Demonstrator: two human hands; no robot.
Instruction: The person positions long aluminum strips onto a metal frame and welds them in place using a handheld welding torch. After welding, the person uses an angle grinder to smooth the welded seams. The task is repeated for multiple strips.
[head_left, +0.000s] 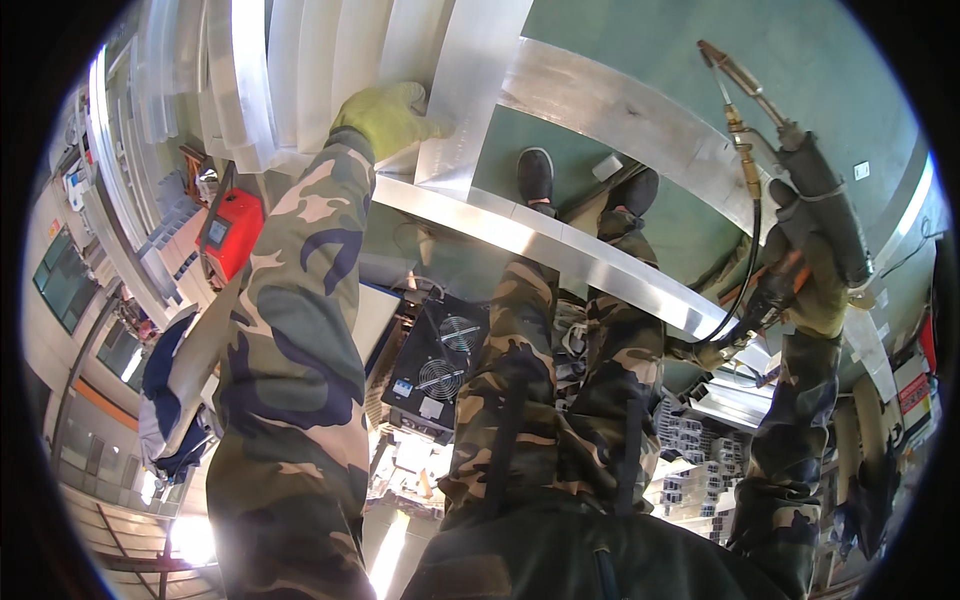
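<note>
My left hand (385, 118), in a yellow-green glove, is closed at the edge of a wide flat aluminium profile (478, 85). Its thumb lies across the metal; the other fingers are partly hidden. On the right, my gloved right hand (822, 285) grips a black welding torch (825, 195), whose long narrow nozzle (735, 72) points up toward the far side, well apart from the profile. A black hose (752, 250) with brass fittings runs along the torch. A long bright aluminium bar (570, 245) crosses below the wide profile, and a second flat bar (620, 95) extends off to the right.
Several upright aluminium slats (310, 75) stand side by side at the far left. A red machine (233, 232) with a small screen sits left of my arm. A black fan unit (435, 360) is by my legs. My shoes (535, 178) show beyond the bright bar on the green surface.
</note>
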